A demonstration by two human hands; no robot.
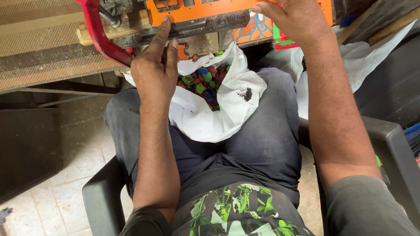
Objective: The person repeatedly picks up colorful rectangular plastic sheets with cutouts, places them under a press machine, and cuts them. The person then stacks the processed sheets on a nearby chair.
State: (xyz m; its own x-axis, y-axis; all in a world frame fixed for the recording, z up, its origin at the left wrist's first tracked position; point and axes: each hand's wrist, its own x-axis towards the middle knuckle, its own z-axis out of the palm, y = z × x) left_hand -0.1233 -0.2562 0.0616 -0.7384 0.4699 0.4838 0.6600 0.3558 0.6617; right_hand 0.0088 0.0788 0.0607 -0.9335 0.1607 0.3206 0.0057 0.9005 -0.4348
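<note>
An orange metal machine block (197, 9) sits at the edge of the worn wooden desk (39, 48), beside a red clamp (98, 35). The left hand (155, 70) rests its extended fingers against the block's dark lower plate, grip released. The right hand (297, 19) lies on the block's right end; whether its grip clenches cannot be told. Below, a white woven sack (218, 109) of small coloured plastic pieces (203, 83) sits in the person's lap, on a dark plastic chair (103, 196).

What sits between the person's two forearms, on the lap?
In the head view, an open white sack of small coloured pieces rests on the lap, between the left hand and right hand.
</note>
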